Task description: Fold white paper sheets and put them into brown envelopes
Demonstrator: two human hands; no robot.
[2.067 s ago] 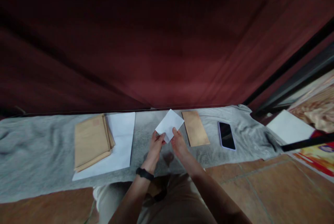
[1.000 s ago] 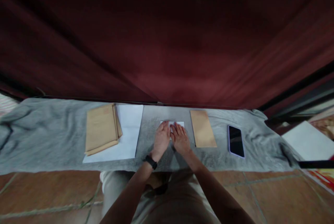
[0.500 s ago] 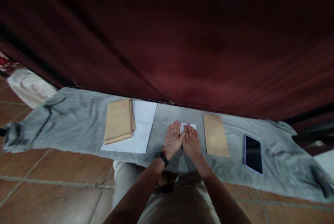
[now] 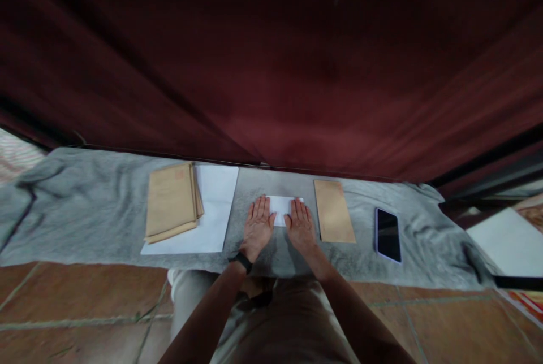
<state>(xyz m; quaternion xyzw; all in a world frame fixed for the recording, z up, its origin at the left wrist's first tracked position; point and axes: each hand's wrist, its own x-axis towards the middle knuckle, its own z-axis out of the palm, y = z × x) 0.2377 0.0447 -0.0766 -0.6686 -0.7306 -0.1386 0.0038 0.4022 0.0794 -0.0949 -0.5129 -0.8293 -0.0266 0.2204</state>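
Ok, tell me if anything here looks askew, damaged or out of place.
Little stands out. The stack of brown envelopes lies slightly fanned and crooked on the white sheet. The grey cloth is rumpled at both ends. The left hand and right hand press flat on the folded white paper, which looks square and undamaged.

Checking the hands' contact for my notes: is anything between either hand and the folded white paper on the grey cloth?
Nothing visible. The left hand and right hand lie flat on the ends of the paper, its middle bare between them. The single envelope lies apart on the right.
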